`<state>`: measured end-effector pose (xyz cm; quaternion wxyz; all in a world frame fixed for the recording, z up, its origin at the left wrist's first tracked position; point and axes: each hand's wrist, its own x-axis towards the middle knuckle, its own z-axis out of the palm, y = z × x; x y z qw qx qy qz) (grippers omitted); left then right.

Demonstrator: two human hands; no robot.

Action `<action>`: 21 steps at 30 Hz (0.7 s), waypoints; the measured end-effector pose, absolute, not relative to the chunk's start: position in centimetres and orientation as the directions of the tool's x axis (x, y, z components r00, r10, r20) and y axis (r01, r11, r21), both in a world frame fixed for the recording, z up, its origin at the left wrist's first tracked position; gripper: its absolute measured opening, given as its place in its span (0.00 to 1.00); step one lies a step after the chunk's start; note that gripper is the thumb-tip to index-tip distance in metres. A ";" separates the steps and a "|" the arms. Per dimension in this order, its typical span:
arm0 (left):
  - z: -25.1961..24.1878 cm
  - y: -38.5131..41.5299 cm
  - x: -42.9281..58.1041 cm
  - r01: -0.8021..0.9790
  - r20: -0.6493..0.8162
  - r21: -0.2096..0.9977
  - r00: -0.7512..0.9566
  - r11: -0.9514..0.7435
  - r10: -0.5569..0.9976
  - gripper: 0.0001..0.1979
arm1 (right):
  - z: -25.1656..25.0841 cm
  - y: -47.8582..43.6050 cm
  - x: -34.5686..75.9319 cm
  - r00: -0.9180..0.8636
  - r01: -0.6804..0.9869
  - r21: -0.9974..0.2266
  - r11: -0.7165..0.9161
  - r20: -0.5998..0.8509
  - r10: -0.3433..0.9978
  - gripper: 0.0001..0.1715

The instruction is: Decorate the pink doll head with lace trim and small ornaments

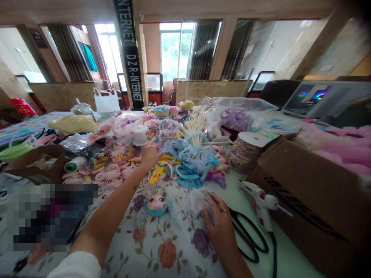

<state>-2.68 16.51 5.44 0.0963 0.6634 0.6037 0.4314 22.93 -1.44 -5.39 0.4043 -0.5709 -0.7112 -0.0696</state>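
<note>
We note two bare forearms in view, each ending in a bare grip. The left grip [150, 155] carries no ring or band that we can see. At the upper end of the left arm, a white sleeve [77, 265] covers the arm above the elbow. The right grip [219, 221] wears one thin, pale metal ring [224, 211] on a finger. The right forearm shows no sleeve.

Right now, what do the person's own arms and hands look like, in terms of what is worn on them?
Both forearms are bare. The left arm shows the edge of a white sleeve near the upper arm, at the bottom of the view. The right hand wears a thin ring on one finger. The left hand shows no ring or glove. No watch or bracelet is visible on either wrist.
</note>
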 end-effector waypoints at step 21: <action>19.8 15.9 4.1 -0.416 0.403 0.843 0.066 -0.342 0.913 0.06 | -4.6 -2.2 22.7 0.009 0.847 -0.424 0.320 0.614 0.789 0.14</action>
